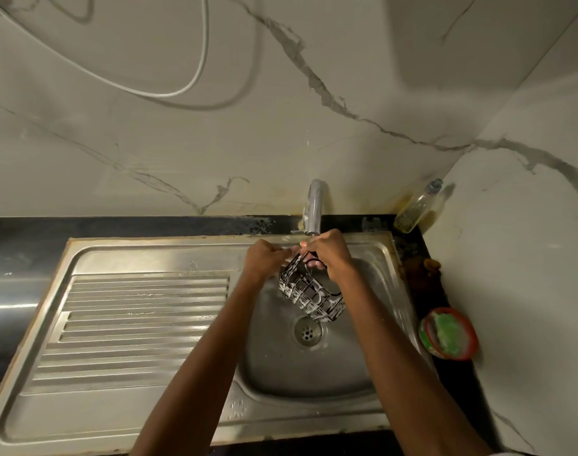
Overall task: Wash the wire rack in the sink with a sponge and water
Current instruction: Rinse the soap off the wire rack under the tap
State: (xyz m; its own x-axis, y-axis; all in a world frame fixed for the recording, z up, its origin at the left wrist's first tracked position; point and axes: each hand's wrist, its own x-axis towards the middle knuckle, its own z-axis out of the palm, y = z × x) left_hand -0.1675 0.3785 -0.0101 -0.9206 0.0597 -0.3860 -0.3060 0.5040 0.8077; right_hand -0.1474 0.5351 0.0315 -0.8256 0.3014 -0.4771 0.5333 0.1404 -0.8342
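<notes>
Pale marble-look wall panels (169, 153) with grey veining fill the view above a dark, speckled stone countertop (123, 227). A white cable (200, 65) loops across the wall, high above that countertop, throwing a soft shadow. To the right, a second veined wall panel (524, 245) meets the first in a corner. Light is dim and warm, gleaming off the countertop's far left end.
</notes>
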